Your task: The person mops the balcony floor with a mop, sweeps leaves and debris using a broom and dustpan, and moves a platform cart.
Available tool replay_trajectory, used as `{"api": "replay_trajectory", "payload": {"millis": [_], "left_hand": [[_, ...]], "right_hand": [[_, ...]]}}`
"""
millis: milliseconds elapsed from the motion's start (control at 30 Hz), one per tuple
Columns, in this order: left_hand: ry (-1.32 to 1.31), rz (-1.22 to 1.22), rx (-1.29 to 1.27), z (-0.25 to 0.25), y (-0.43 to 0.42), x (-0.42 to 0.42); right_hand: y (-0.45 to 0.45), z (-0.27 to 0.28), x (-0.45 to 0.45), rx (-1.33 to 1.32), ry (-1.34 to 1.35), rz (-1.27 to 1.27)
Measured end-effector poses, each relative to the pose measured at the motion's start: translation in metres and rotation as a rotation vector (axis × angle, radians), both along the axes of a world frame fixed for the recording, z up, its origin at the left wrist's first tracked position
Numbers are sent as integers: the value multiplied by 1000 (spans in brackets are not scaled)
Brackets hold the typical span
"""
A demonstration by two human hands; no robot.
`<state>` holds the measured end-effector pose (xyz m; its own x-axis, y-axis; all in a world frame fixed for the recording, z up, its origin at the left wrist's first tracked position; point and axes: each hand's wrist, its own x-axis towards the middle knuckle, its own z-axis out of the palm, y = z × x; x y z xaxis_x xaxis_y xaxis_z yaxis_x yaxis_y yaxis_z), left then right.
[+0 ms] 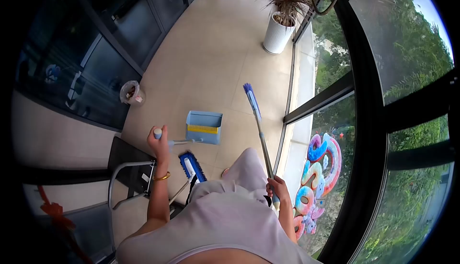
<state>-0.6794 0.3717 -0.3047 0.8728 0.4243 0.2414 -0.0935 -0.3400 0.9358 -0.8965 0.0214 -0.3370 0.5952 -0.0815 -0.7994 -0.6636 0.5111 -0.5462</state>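
Note:
My left hand [160, 148] is closed around the upright handle of a light blue dustpan [204, 119], and the handle's pale end shows above the fist. The dustpan rests on the floor ahead of me, with a yellow comb strip across it. In my right hand [279, 189] is a broom [262, 142] with a grey pole and a blue bristle head. The fingers wrap the pole's lower part, near my right hip. Its bristles point forward, away from me, to the right of the dustpan; whether they touch the floor I cannot tell.
A blue flat mop [191, 166] lies near my feet, beside a black chair [128, 166] on the left. Further off stand a lined waste bin [132, 93] and a white planter [278, 33]. Glass windows [330, 115] with colourful decorations [311, 182] run along the right.

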Motion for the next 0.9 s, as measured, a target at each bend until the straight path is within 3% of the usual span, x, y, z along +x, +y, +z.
{"api": "replay_trajectory", "payload": {"millis": [100,300,433,567,600,767,900], "left_hand": [[-12,94,122,-11,2,65],[137,321,81,8,-29,198],[96,490,93,23,-37,276],[143,636,-26,15,-55,359],[107,649,-13,-6,-48,383],[116,674,-99,-15,-80,551],[55,586,-225,-25,-82,671]], "right_hand": [[-28,-6,97,-67,-8,67],[-104,-14,300,-164,31,249],[-133,2,433,-205,18,372],[-152,5,564,-120,3,383],[-155,1,599,-122,9,397],[-151,-14,765,97,-7,288],[-141,8,858,167,11,210]]}}
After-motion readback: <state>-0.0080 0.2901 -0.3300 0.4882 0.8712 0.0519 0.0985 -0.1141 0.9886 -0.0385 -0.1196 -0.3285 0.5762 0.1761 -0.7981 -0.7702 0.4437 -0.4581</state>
